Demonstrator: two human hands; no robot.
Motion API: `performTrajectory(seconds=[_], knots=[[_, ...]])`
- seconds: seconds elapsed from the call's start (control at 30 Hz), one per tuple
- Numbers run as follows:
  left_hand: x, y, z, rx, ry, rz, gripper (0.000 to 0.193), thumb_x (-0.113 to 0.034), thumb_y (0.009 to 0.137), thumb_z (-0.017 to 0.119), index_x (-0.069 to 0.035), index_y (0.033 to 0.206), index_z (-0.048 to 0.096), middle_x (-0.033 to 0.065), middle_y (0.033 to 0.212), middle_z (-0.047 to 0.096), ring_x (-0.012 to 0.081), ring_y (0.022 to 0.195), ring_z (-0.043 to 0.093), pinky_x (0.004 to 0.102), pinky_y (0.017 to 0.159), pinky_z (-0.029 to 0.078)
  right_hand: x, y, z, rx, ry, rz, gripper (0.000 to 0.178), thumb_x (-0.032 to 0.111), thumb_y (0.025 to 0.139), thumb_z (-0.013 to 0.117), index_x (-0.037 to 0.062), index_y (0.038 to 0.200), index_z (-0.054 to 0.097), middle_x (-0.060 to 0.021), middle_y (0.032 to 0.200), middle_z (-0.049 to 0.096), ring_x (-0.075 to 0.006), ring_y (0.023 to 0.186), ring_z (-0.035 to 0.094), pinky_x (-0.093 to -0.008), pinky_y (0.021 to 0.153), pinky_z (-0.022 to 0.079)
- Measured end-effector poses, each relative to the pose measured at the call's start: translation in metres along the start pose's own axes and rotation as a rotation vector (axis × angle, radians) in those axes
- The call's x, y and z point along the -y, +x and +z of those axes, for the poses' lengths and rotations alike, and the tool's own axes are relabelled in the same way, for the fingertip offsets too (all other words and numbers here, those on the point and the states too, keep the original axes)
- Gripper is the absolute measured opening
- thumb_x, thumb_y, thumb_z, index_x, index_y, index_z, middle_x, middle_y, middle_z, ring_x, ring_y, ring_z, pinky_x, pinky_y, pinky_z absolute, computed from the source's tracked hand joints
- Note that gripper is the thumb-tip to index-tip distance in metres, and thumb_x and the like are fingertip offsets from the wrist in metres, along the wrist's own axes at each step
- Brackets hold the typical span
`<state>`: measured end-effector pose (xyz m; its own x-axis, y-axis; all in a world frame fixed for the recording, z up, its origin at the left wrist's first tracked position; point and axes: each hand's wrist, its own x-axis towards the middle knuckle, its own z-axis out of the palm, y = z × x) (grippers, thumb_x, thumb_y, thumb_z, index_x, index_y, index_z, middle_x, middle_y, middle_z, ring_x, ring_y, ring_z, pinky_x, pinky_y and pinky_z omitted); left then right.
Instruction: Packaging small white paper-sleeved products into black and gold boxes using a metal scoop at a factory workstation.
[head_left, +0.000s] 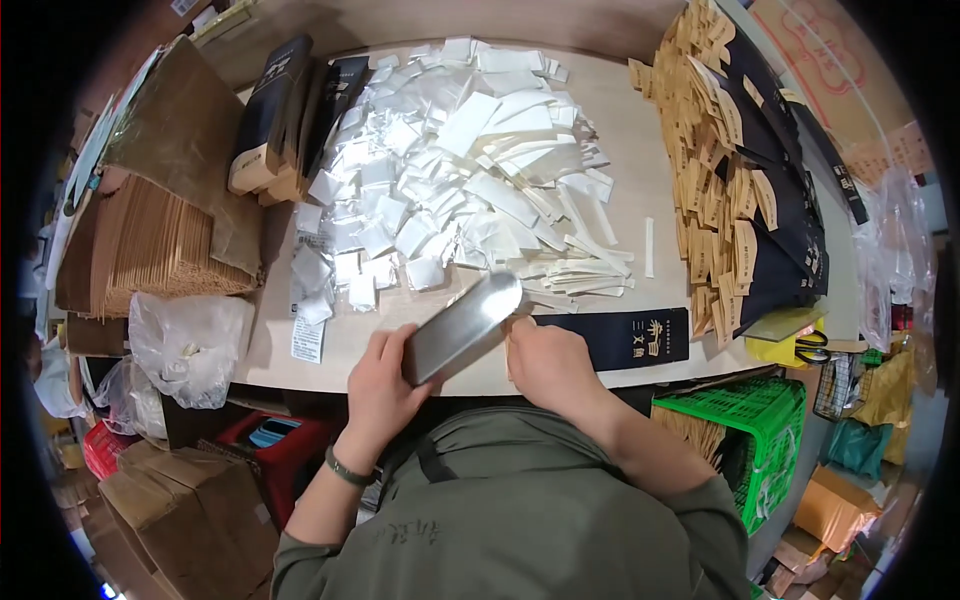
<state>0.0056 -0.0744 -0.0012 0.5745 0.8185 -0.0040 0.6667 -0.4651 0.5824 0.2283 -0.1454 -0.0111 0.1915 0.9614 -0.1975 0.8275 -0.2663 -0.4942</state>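
A shiny metal scoop [465, 325], long, with a rounded far end, lies tilted in my left hand [386, 380], whose fingers wrap round its near end. My right hand [548, 365] is closed at the left end of a long dark paper sleeve [630, 338] with gold print, which lies flat along the table's front edge. The scoop's tip is close to the right fingers; the pinched end of the sleeve is mostly hidden behind them. Beyond both hands spreads a heap of small white packets [420, 235] and white strips [515, 190].
Filled dark sleeves with kraft-brown ends [745, 190] pile up at the right. An open carton [180, 240] of brown paper pieces stands left, beside dark sleeves [275, 110]. Black-handled scissors [812, 348] sit in a yellow holder at the right edge; a green crate [765, 430] is below.
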Motion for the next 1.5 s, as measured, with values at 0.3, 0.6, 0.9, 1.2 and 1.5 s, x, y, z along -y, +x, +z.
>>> performTrajectory(seconds=[0.3, 0.6, 0.9, 1.2, 1.5], knots=[[0.000, 0.012, -0.034, 0.324, 0.144, 0.258, 0.082, -0.031, 0.063, 0.087, -0.007, 0.133, 0.052, 0.0109, 0.102, 0.060, 0.0321, 0.089, 0.062, 0.0394, 0.076, 0.052, 0.013, -0.003, 0.013, -0.007, 0.261, -0.160, 0.015, 0.021, 0.081, 0.063, 0.0075, 0.077, 0.063, -0.0151, 0.070, 0.064, -0.0368, 0.068, 0.064, -0.0456, 0.063, 0.051], [0.014, 0.107, -0.008, -0.037, 0.216, 0.219, 0.033, -0.015, 0.075, 0.076, -0.006, 0.104, 0.063, 0.0137, 0.096, 0.062, 0.0351, 0.090, 0.062, 0.0426, 0.076, 0.051, -0.034, 0.035, -0.042, -0.093, -0.065, -0.179, 0.018, 0.016, 0.077, 0.074, 0.0059, 0.083, 0.061, -0.0121, 0.089, 0.062, -0.0346, 0.091, 0.059, -0.0444, 0.078, 0.049], [0.014, 0.031, -0.038, 0.066, 0.063, 0.188, 0.033, -0.006, 0.084, 0.060, -0.009, 0.116, 0.062, 0.0123, 0.086, 0.062, 0.0333, 0.083, 0.062, 0.0429, 0.072, 0.050, -0.023, 0.076, -0.092, -0.220, 0.442, -0.053, 0.017, 0.016, 0.083, 0.070, 0.0001, 0.080, 0.064, -0.0153, 0.077, 0.064, -0.0352, 0.078, 0.061, -0.0424, 0.072, 0.048], [0.024, 0.017, -0.067, -0.246, 0.156, 0.231, 0.045, -0.015, 0.068, 0.080, -0.009, 0.110, 0.065, 0.0145, 0.109, 0.066, 0.0358, 0.095, 0.063, 0.0414, 0.081, 0.052, -0.033, 0.148, -0.068, -0.018, -0.128, -0.150, 0.019, 0.021, 0.079, 0.064, 0.0024, 0.084, 0.065, -0.0212, 0.089, 0.066, -0.0409, 0.089, 0.062, -0.0494, 0.076, 0.049], [0.166, 0.082, -0.269, -0.508, 0.554, -0.274, 0.026, -0.025, 0.086, 0.068, -0.001, 0.096, 0.069, 0.0214, 0.092, 0.067, 0.0404, 0.087, 0.064, 0.0458, 0.075, 0.051, 0.064, 0.075, -0.043, 0.194, 0.047, -0.624, 0.012, 0.018, 0.085, 0.062, 0.0069, 0.083, 0.065, -0.0129, 0.078, 0.065, -0.0305, 0.073, 0.065, -0.0391, 0.065, 0.051]])
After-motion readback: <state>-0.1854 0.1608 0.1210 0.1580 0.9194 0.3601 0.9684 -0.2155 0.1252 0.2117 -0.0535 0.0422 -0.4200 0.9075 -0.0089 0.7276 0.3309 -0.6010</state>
